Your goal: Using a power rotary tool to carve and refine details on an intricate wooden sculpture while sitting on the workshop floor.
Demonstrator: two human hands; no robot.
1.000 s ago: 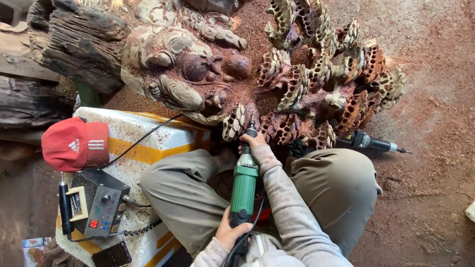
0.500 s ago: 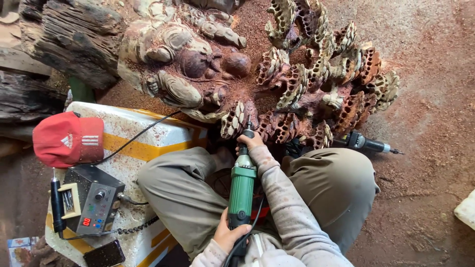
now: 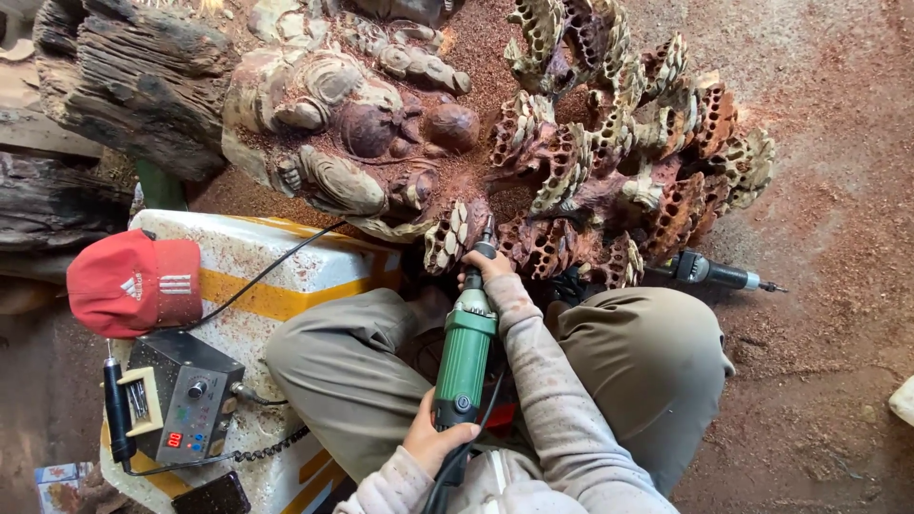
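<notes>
Gripping a green rotary grinder [image 3: 464, 352] at both ends, two hands are seen from above, the tool lying between the knees of a seated person in olive trousers [image 3: 628, 371]. The grinder's long axis runs almost straight away from the body, tilted slightly to the right at its far end, so that the bit at its nose meets the carved wood sculpture [image 3: 495, 152] directly ahead of the forward fingers. The right hand [image 3: 487, 267] is the nearer one to the wood: its fingers are closed round the narrow black neck of the tool, just short of a pale honeycombed seed pod [image 3: 446, 238] in the carving. The left hand [image 3: 433, 443] is wrapped shut round the rear end, close to the body, where the black cord leaves the tool. Whether the bit is touching the wood cannot be told, since it is hidden by the fingers and the carving.

One grinder is held. A second power tool [image 3: 714, 274], black and grey, is lying on the sawdust-covered ground to the right of the knee, well apart from both hands. On the white block with yellow stripes [image 3: 276, 276] at the left, one red cap [image 3: 133, 283] and one grey control box [image 3: 186, 400] are resting, with one black handpiece [image 3: 116, 414] laid beside the box. Many pods are carved; their number cannot be counted.
</notes>
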